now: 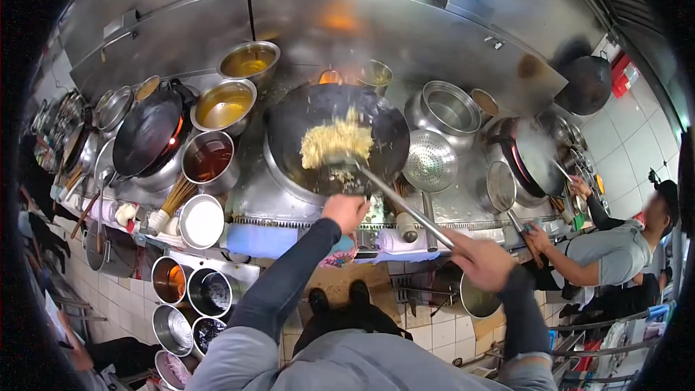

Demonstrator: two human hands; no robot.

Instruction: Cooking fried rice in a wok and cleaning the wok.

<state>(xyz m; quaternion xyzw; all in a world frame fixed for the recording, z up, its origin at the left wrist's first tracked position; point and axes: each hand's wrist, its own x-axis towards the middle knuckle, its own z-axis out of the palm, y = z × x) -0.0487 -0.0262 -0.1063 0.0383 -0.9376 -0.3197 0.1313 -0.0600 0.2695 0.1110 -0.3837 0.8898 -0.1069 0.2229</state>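
My left hand [346, 214] is closed at the near rim of a large dark wok [282, 114], over a patterned cloth [342, 252]; the handle or rim it grips is hidden. In my right hand [483, 260] is the long metal handle of a ladle or wok spatula [404, 203], whose blurred head reaches into the wok. Pale yellow food [337, 144], perhaps fried rice or egg, is blurred above the middle of the wok, with bits in the air around it. Flame [329, 77] shows behind the far rim.
A perforated strainer [430, 160] lies right of the wok. Pots of yellow oil [223, 110] and dark red liquid [208, 156], and a bowl of white powder or liquid [201, 221], stand left. A second wok [147, 133] is farther left. A co-worker [613, 252] cooks at a steaming wok on the right.
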